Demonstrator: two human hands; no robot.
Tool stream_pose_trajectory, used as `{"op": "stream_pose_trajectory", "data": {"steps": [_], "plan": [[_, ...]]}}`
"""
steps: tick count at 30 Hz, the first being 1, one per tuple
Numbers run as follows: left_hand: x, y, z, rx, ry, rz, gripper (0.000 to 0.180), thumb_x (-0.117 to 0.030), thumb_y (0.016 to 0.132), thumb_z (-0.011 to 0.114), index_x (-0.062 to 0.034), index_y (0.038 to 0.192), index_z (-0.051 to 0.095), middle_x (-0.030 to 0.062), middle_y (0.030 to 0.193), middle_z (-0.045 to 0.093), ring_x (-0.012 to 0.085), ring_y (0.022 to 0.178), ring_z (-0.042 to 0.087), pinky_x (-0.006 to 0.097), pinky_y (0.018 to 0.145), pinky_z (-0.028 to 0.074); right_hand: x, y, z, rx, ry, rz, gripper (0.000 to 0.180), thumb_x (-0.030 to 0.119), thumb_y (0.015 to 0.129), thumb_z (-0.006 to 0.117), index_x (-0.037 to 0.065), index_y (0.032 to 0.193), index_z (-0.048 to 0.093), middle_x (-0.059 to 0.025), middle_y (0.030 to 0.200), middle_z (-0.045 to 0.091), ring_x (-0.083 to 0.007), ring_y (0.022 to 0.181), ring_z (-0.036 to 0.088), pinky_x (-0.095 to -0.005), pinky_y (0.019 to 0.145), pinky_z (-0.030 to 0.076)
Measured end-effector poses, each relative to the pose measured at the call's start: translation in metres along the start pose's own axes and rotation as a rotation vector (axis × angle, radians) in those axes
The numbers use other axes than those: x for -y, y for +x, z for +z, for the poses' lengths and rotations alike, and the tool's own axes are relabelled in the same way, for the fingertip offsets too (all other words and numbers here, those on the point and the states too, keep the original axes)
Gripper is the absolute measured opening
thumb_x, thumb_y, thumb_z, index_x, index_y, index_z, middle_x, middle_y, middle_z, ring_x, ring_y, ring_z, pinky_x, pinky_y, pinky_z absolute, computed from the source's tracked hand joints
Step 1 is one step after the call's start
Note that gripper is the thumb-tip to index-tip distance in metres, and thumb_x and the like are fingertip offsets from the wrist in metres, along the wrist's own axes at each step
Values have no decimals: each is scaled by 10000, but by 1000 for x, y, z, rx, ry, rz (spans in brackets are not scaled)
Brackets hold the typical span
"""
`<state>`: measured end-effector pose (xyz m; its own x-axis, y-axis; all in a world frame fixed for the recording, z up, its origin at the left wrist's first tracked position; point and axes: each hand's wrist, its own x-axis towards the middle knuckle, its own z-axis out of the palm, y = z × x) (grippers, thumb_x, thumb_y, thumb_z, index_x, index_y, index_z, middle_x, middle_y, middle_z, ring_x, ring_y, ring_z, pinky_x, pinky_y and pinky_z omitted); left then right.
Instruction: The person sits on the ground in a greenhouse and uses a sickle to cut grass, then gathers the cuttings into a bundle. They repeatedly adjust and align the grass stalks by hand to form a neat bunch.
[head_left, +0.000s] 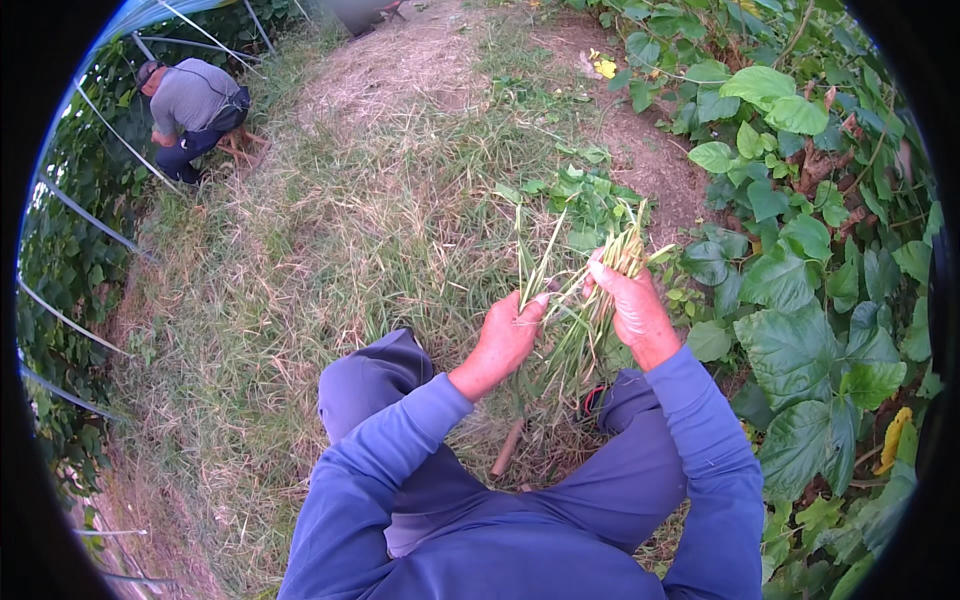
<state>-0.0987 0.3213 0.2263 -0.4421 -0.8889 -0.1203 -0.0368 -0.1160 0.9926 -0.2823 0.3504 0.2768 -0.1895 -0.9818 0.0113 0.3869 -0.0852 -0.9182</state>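
My right hand is closed round a bundle of long grass stalks, pale at the upper ends and green where the blades hang below. Just left of it, my left hand pinches a few thinner green grass strands. Some blades cross the gap between the two hands. Beyond the bundle lies a patch of cut green leaves on the ground. Between my legs, under the hanging blades, a short brown wooden piece shows; the rest of it is hidden.
Broad-leaved vines stand close on my right. Dry and green grass covers the ground ahead and left. At the far left another person sits bent over on a low wooden stool, beside slanting metal poles and more vines.
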Motion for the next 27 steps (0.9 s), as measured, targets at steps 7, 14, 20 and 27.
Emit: {"op": "stream_pose_trajectory", "data": {"steps": [7, 14, 20, 27], "plan": [[-7, 1, -6, -57, -33, -15, 245, -280, 972, 523, -51, 899, 573, -34, 671, 514, 51, 558, 452, 236, 485, 379, 2, 3, -7, -31, 36, -18, 151, 111, 862, 645, 64, 986, 573, -62, 871, 621, -167, 732, 596, -306, 697, 499], [-19, -4, -6, -53, 2, -33, 279, -304, 972, 518, -60, 837, 535, -17, 659, 512, 64, 553, 458, 244, 480, 384, 0, -1, -6, -4, -65, 68, 132, 92, 857, 637, 34, 965, 589, -74, 838, 632, -162, 707, 598, -296, 670, 502], [-17, -5, -4, -25, 73, 64, 302, -315, 972, 524, -46, 837, 546, -21, 681, 517, 57, 591, 449, 244, 520, 396, -10, -2, -1, 19, -96, 121, 130, 71, 850, 628, 18, 965, 599, -49, 834, 626, -143, 701, 586, -278, 662, 488], [-18, -8, -1, -16, 34, 112, 263, -260, 974, 527, -4, 985, 587, -9, 748, 562, 68, 661, 473, 261, 587, 422, -15, -4, 3, 31, -116, 136, 138, 113, 856, 630, 24, 960, 607, -35, 815, 623, -131, 735, 582, -276, 694, 477]]}}
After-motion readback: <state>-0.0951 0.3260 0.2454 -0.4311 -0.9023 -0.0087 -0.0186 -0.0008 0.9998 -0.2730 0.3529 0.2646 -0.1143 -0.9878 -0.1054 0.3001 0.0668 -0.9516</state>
